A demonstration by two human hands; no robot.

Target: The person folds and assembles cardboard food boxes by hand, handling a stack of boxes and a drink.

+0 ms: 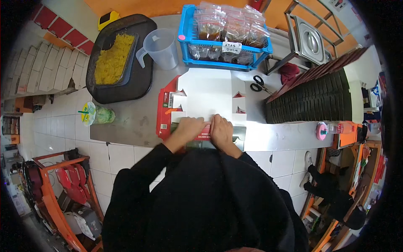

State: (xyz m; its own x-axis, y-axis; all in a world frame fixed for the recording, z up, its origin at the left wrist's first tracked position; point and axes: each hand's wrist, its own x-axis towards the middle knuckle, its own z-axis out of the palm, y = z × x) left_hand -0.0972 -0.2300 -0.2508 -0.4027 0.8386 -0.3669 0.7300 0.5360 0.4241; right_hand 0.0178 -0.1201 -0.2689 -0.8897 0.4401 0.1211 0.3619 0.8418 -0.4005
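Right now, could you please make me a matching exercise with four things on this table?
1. Box
2. Jug
3. Scissors
4. Basket

A. Blue, holding plastic bags
B. See-through, handle on its left
C. Touched by the left hand and right hand
D. Black-handled, right of the box

Pairs: 1-C, 2-B, 3-D, 4-A

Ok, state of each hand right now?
Left hand: curled on the flattened cardboard; grip can't be told.
Right hand: curled on it too; grip can't be told.
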